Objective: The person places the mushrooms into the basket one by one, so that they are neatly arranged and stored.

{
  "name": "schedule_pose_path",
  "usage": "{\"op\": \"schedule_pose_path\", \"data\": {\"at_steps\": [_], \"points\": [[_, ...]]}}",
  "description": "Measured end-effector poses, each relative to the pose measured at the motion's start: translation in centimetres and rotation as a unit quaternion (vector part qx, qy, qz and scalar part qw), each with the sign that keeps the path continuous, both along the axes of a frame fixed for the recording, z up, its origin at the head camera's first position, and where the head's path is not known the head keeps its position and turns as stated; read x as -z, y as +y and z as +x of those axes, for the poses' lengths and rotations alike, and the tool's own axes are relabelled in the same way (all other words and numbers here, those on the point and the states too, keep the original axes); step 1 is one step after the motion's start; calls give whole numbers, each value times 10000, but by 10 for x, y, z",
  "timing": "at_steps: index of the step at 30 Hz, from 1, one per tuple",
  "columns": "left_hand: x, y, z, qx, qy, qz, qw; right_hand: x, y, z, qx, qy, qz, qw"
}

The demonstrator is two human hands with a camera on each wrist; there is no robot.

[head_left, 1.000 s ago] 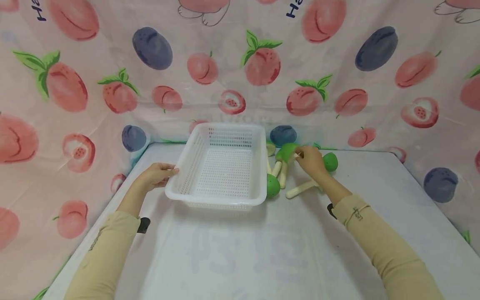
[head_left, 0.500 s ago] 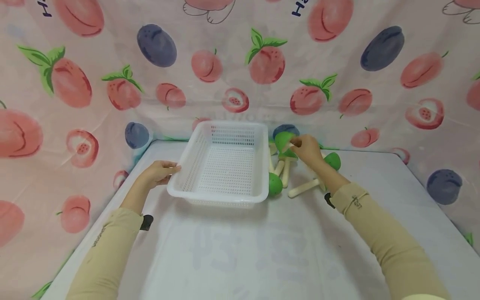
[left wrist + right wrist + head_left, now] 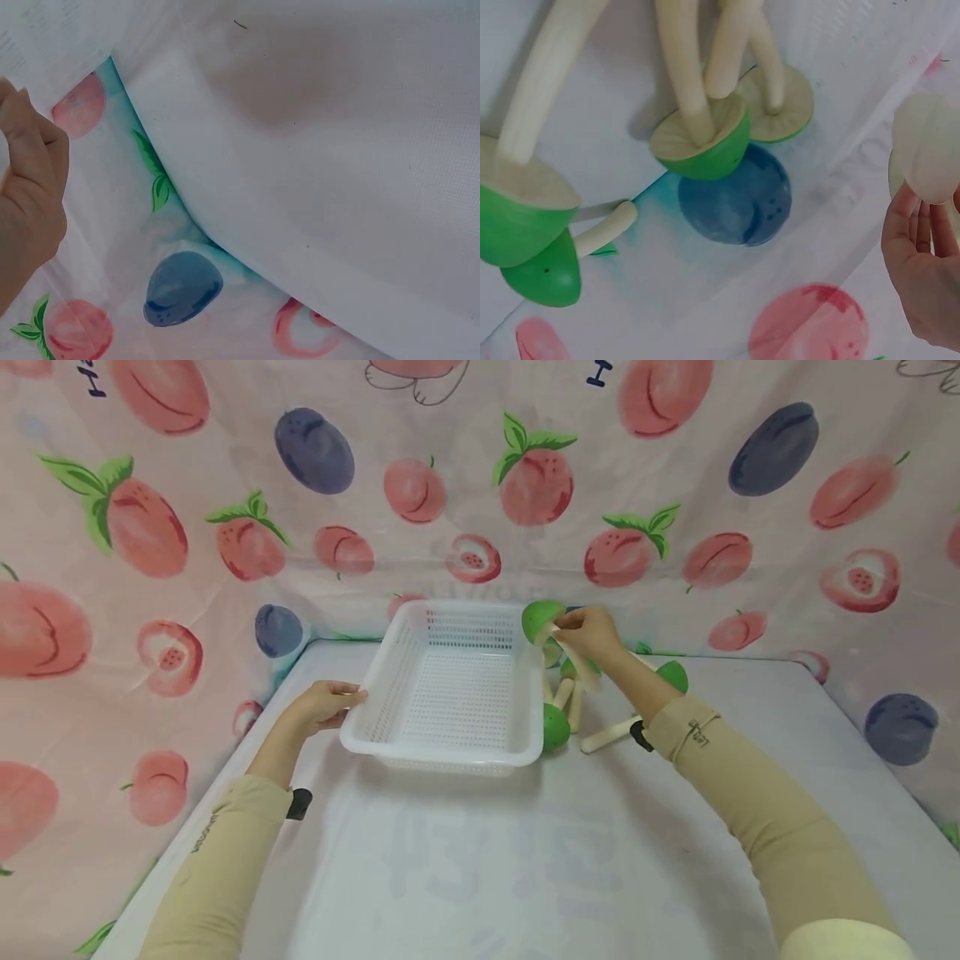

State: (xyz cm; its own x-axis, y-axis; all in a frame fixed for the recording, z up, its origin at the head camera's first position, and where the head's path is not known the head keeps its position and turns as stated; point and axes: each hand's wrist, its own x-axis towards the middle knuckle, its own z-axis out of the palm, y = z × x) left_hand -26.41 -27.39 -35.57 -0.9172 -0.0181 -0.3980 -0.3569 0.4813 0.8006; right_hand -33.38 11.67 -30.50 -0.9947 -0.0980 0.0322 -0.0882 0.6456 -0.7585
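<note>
A white plastic basket (image 3: 442, 758) with perforated walls stands on the table, and nothing lies in it. At its left rim, my left hand (image 3: 324, 703) grips the edge between thumb and fingers. My right hand (image 3: 592, 639) pinches a green-capped toy mushroom (image 3: 542, 620) by its pale stem, close under the cap. That mushroom is in the air by the basket's far right corner, its stem slanting down to the right. Several more such mushrooms lie below; a cap (image 3: 556, 727) sits against the basket's right side. The right wrist view shows their green caps (image 3: 712, 154) and cream stems closely.
White cloth covers the table (image 3: 480, 860). Behind it hangs a fruit-print curtain (image 3: 465, 468), which also runs down the left side. One green mushroom cap (image 3: 673, 677) lies farther right, partly behind my right forearm.
My right hand has lifted the mushroom from the pile and carried it up and left toward the basket's far right corner. The left hand keeps its hold on the rim.
</note>
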Motion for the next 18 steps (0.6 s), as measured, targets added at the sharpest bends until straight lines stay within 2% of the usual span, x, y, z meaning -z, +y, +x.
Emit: {"op": "schedule_pose_path", "data": {"at_steps": [4,9,18], "points": [[0,0,-1,15,-34,-27,10000,-5,-14,-6,48,-113,-106,9999],[1,-2,-3,41,-20,27,10000,-14,-34,-10,-157,-125,-125,9997],[3,-1,-2,-40,-40,2,10000,-32,-71,-24,-276,82,299,9991]]}}
